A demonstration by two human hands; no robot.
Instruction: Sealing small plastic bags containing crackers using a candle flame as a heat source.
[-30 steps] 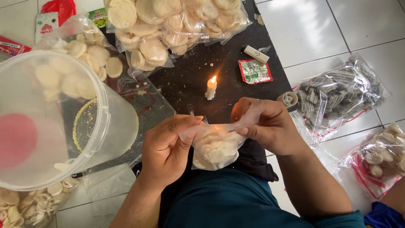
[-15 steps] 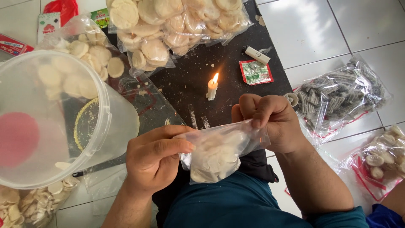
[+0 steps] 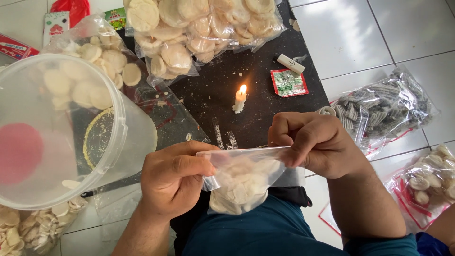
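Big clear plastic tub (image 3: 71, 137) sits at the left. Both hands have pulled the small clear plastic bag of pale round crackers (image 3: 241, 182) taut and flat since a second ago; left hand (image 3: 173, 182) and right hand (image 3: 315, 142) pinch its top corners, behind the short lit white candle (image 3: 240, 99).

1. The small bag (image 3: 244, 182) you held was thin, clear, glossy plastic.
2. The crackers (image 3: 237, 187) inside it looked pale, matt and rough.
3. The tub (image 3: 121, 142) beside you was cloudy, smooth plastic.
4. The candle (image 3: 240, 100) was white wax.
5. The floor tiles (image 3: 350, 33) were glossy white.
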